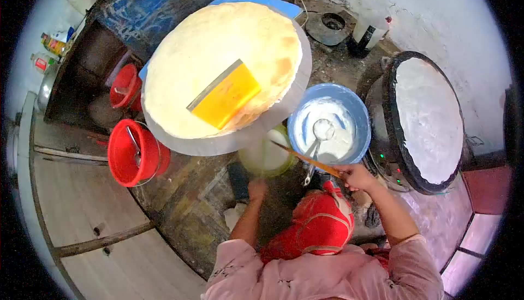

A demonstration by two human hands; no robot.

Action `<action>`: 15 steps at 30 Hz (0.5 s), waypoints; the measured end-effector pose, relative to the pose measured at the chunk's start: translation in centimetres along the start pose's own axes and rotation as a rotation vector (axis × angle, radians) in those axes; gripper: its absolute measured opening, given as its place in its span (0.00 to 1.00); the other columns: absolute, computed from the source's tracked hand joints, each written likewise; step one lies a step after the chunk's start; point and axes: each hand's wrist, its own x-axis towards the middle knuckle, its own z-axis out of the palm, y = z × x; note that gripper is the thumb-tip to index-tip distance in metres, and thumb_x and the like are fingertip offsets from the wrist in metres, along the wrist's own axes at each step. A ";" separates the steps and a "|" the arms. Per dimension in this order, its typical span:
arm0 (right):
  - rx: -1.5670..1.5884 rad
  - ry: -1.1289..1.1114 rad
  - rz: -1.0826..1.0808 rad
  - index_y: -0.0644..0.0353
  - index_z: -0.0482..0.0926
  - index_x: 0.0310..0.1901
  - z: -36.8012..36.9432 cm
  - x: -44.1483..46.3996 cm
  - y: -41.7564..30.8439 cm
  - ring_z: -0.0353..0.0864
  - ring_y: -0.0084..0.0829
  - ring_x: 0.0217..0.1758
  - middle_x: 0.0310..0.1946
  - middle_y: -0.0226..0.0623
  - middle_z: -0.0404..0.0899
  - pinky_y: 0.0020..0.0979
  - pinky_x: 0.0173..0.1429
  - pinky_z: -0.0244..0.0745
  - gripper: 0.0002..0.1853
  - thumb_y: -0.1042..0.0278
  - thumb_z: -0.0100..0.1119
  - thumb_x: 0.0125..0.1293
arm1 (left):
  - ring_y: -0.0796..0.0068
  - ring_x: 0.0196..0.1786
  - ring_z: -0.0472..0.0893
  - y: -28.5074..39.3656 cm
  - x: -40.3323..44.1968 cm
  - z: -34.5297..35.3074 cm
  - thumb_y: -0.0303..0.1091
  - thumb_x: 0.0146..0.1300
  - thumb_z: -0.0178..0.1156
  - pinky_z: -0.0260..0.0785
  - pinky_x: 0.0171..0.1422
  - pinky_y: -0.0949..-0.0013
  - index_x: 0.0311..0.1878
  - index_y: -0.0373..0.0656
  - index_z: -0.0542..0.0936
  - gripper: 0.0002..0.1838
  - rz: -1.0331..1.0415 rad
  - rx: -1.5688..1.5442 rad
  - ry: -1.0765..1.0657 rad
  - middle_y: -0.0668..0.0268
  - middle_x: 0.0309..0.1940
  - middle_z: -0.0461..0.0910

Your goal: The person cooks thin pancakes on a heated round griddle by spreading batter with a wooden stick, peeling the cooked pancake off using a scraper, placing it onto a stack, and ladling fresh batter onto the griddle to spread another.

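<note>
My right hand [357, 178] is closed round one end of a long, thin wooden spatula [311, 161]. Its tip points left, over a yellow-green bowl [246, 163] with pale liquid in it. My left hand [257, 189] is low beside that bowl, near a dark object [238, 180]; its fingers are too blurred to make out. Just beyond my right hand is a blue bucket [364, 123] of white batter, with a metal ladle [323, 131] resting in it. To the right, a round black griddle [402, 131] carries a spread white sheet of batter [428, 120].
A large stack of pale flatbreads [213, 43] rests on a round board [215, 146], with a yellow scraper [226, 97] on top. Two red buckets [117, 163] stand left. A round burner [330, 27] and a white jug [371, 30] sit by the back wall.
</note>
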 end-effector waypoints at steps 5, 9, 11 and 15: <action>0.453 0.102 -0.101 0.54 0.68 0.60 -1.1 -3.0 5.0 0.65 0.15 0.16 0.20 0.24 0.70 0.17 0.21 0.65 0.21 0.73 0.50 0.63 | 0.49 0.48 0.71 3.8 -1.5 -5.8 0.40 0.61 0.52 0.66 0.51 0.51 0.55 0.38 0.70 0.22 -0.212 -0.235 -0.022 0.49 0.49 0.72; 0.601 0.447 -0.037 0.49 0.65 0.63 0.2 -2.0 8.5 0.67 0.17 0.21 0.26 0.27 0.74 0.21 0.26 0.66 0.26 0.76 0.52 0.62 | 0.46 0.61 0.58 6.4 -3.3 -10.7 0.38 0.57 0.56 0.55 0.61 0.48 0.55 0.32 0.68 0.26 0.010 -0.255 0.410 0.47 0.57 0.63; 0.517 0.586 -0.212 0.49 0.61 0.65 1.5 1.4 12.0 0.69 0.19 0.28 0.35 0.28 0.74 0.22 0.32 0.67 0.31 0.80 0.52 0.60 | 0.47 0.61 0.59 8.4 -4.0 -15.5 0.36 0.56 0.56 0.53 0.61 0.47 0.55 0.34 0.69 0.24 0.164 -0.228 0.509 0.48 0.58 0.63; 0.366 0.794 -0.529 0.53 0.55 0.67 4.4 8.2 17.9 0.72 0.24 0.41 0.44 0.33 0.75 0.25 0.44 0.68 0.35 0.80 0.54 0.58 | 0.47 0.62 0.58 11.5 -5.4 -24.8 0.34 0.56 0.54 0.47 0.62 0.46 0.55 0.38 0.70 0.22 0.364 -0.139 0.686 0.50 0.60 0.61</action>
